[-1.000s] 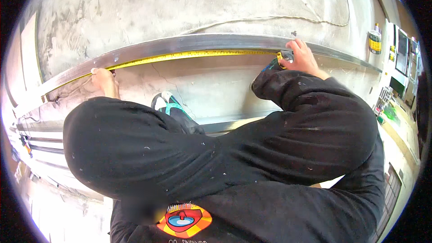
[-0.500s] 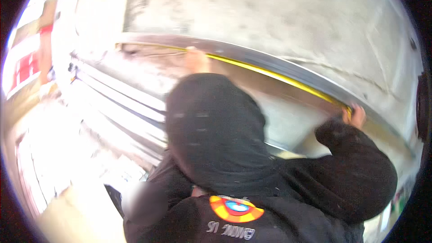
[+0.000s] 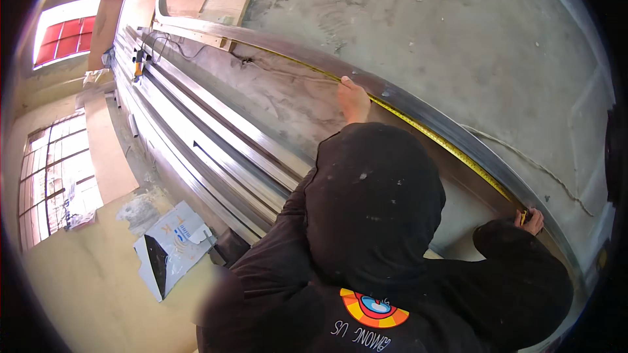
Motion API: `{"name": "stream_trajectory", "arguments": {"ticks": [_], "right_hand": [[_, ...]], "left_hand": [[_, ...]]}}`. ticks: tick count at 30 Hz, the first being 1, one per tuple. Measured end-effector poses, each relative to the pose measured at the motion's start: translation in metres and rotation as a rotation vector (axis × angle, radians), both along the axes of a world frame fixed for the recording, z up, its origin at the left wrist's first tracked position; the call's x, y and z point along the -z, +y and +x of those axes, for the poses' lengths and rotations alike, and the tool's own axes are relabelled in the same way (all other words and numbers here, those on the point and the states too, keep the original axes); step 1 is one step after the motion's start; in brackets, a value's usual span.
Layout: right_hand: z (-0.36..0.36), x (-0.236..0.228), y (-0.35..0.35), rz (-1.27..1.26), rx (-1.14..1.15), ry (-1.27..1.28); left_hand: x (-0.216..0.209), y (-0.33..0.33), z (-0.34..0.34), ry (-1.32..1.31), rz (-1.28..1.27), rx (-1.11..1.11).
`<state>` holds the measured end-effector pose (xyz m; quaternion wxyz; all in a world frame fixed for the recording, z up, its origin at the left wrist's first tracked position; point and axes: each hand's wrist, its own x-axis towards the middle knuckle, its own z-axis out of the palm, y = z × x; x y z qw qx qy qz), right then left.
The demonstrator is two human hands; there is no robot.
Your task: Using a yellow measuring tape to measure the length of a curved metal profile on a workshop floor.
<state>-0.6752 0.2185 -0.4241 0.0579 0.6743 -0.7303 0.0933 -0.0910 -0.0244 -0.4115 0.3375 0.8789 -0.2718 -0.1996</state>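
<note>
A yellow tape measure [image 3: 451, 147] is stretched along the side of a long dark metal bar [image 3: 418, 103], which the fisheye view bends. My left hand [image 3: 354, 100] is closed at the tape's edge, its thumb pressed on the blade against the bar; its lower fingers are hidden. Farther right, my right hand [image 3: 534, 221] is closed around the tape's near end beside the bar, the grip partly covered by my black sleeve [image 3: 510, 255]. A rounded mass of black cloth [image 3: 376, 189] hides part of the space between my arms.
Several long shiny metal profiles [image 3: 216, 157] lie to the left, with an orange and black tool [image 3: 138, 64] at their far end. A torn cardboard piece [image 3: 180, 238] is at lower left. A cord [image 3: 523, 160] lies on the grey floor [image 3: 418, 19] beyond the bar.
The view has shifted and sharpened from a blur. Both hands now appear lower and farther right in the picture, still at the tape measure.
</note>
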Motion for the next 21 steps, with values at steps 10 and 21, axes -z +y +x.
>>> {"name": "stream_trajectory", "arguments": {"ticks": [10, 21], "right_hand": [[0.042, -0.026, -0.024, -0.025, -0.050, -0.076], [0.065, -0.057, -0.026, 0.182, 0.211, -0.165]], "left_hand": [[0.037, 0.008, 0.055, 0.090, 0.004, 0.269], [-0.010, -0.002, 0.016, 0.348, 0.012, -0.008]]}}
